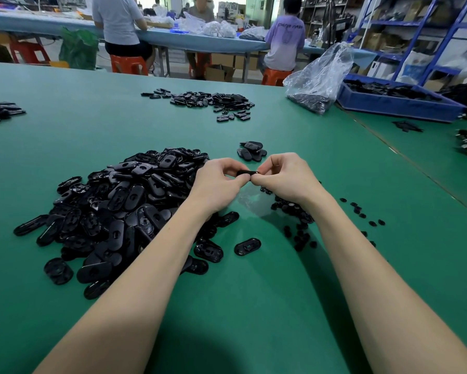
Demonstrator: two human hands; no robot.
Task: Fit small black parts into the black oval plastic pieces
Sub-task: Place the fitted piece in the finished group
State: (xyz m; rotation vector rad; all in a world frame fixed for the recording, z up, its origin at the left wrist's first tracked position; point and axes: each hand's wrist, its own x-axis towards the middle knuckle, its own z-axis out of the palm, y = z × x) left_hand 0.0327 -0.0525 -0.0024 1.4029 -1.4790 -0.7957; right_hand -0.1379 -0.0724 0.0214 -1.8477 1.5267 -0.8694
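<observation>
green matting covers the worktop (254, 306), and both bare forearms reach out over it from the near edge, converging toward the middle. the left hand (216, 182) and right hand (283, 176) meet knuckle to knuckle above the worktop, fingers curled in, each pinching one end of a single black oval piece (248, 173) held level between them; the thumbs press together just under it. whether a small part is already seated in it cannot be told. left of the hands, and partly under the left wrist, lies a big heap of oval pieces (113, 206). a loose oval (247, 246) lies apart between the forearms. under and near the right wrist sits a scatter of small black parts (297, 211), with a few strays further right. just beyond the hands is a small stack of ovals (251, 151), and further off another spread pile (210, 101). at far right stand a clear plastic bag (318, 76) and a blue tray (397, 103). people sit on orange stools at a far bench.
</observation>
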